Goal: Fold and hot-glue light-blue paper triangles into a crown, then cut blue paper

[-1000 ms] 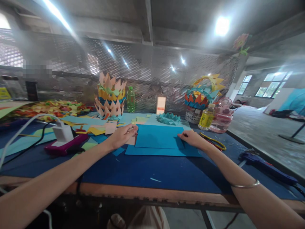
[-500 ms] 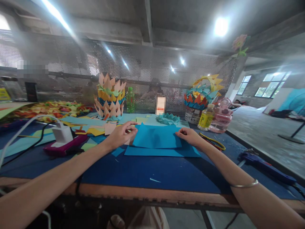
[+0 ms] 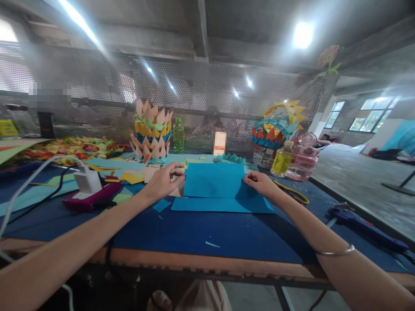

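A blue sheet of paper (image 3: 214, 180) is held upright between my two hands, its face toward me. My left hand (image 3: 168, 179) pinches its left edge with thumb and fingers. At the right edge, my right hand (image 3: 258, 181) grips it the same way. Under and in front of it, another blue sheet (image 3: 223, 205) lies flat on the dark blue table top (image 3: 181, 235). A small blue paper scrap (image 3: 161, 205) rests left of that sheet. Partly hidden behind the raised paper is a teal pointed paper ring (image 3: 230, 158).
Stacked paper crowns (image 3: 151, 129) stand back left near a green bottle (image 3: 178, 136). To the right are a yellow-labelled bottle (image 3: 282, 160), a pink jug (image 3: 303, 162), scissors (image 3: 296, 194) and a blue glue gun (image 3: 366, 229). A purple power strip (image 3: 92, 198) with a white plug lies left.
The held sheet has gone from bent, with one corner peaking up, to flatter and more squared. My hands have shifted only slightly, still at its sides.
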### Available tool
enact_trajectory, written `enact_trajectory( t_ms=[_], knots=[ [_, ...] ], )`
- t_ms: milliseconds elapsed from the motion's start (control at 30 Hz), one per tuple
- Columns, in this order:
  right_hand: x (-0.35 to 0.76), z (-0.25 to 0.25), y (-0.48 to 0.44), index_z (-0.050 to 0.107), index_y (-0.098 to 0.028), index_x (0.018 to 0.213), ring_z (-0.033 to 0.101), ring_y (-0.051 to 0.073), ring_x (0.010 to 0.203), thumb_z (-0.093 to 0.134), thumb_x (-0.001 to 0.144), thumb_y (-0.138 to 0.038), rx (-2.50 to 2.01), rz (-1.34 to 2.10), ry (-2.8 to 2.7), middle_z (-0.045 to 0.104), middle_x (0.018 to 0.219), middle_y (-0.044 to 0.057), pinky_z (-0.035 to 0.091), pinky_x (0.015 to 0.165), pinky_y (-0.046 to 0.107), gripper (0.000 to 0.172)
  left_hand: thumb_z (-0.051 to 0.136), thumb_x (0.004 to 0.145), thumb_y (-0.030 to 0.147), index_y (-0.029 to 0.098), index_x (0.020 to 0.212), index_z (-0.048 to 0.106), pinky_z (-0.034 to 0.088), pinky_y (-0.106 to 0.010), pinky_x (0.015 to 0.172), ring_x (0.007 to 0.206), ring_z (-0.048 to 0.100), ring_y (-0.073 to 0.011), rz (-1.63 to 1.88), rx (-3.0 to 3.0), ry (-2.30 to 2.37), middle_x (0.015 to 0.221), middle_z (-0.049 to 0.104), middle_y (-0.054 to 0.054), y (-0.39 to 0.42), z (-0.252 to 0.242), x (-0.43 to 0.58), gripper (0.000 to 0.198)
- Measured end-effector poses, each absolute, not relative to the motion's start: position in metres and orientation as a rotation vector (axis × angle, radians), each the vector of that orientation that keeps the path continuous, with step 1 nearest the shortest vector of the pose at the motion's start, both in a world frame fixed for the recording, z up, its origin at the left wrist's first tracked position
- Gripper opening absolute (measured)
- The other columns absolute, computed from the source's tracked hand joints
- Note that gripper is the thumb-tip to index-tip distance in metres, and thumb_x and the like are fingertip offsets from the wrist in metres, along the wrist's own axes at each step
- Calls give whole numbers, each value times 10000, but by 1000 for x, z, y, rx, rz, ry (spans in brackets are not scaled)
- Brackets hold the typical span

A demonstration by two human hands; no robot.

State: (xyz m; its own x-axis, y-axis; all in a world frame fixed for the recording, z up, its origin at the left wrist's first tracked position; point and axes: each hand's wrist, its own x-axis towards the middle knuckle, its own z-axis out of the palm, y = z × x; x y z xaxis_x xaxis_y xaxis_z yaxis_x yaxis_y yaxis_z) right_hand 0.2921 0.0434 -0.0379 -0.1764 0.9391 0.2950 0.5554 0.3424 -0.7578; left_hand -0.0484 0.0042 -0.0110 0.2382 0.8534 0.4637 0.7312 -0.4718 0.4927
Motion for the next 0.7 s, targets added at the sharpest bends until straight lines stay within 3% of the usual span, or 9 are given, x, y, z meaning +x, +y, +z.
enact_trajectory(
  t_ms=[133, 267, 367, 500, 633, 700],
  knots=[
    [296, -43, 49, 529, -183, 701, 440, 124, 582, 564, 682, -477, -1315, 621, -1799, 504, 601, -20, 325, 546, 257, 296, 494, 762, 478, 113, 1238, 498, 464, -430, 891, 1155, 542, -340, 654, 2405, 1743, 1265, 572, -190, 7, -9, -54, 599],
    [297, -45, 52, 537, -191, 707, 476, 133, 591, 576, 662, -440, -1311, 650, -1766, 533, 615, -16, 366, 574, 271, 257, 541, 703, 470, 128, 1346, 417, 445, -383, 896, 1146, 540, -325, 286, 2379, 1789, 1304, 545, -163, 7, 0, -58, 739],
    [297, -46, 52, 539, -196, 722, 490, 134, 586, 586, 659, -405, -1308, 656, -1754, 546, 610, -19, 381, 575, 271, 223, 557, 684, 489, 114, 1368, 400, 456, -341, 824, 1066, 580, -311, 232, 2381, 1785, 1216, 597, -157, 9, 5, -61, 796],
    [297, -47, 53, 548, -195, 729, 490, 129, 578, 589, 662, -358, -1304, 663, -1743, 554, 609, -19, 392, 567, 264, 181, 543, 695, 484, 90, 1301, 498, 452, -347, 790, 989, 603, -312, 201, 2405, 1765, 1097, 645, -159, 13, 4, -65, 724],
    [298, -47, 54, 545, -193, 734, 492, 129, 577, 590, 657, -343, -1316, 664, -1724, 554, 614, -18, 396, 563, 263, 175, 530, 724, 469, 119, 1375, 436, 378, -376, 957, 1256, 428, -337, 163, 2491, 1691, 1388, 463, -169, 15, 1, -68, 746],
    [298, -48, 54, 536, -193, 733, 489, 129, 572, 583, 658, -351, -1326, 665, -1714, 546, 612, -21, 392, 563, 267, 181, 512, 747, 456, 126, 1410, 389, 344, -369, 1001, 1292, 393, -318, 160, 2503, 1609, 1438, 405, -157, 16, 0, -69, 750]
  ],
)
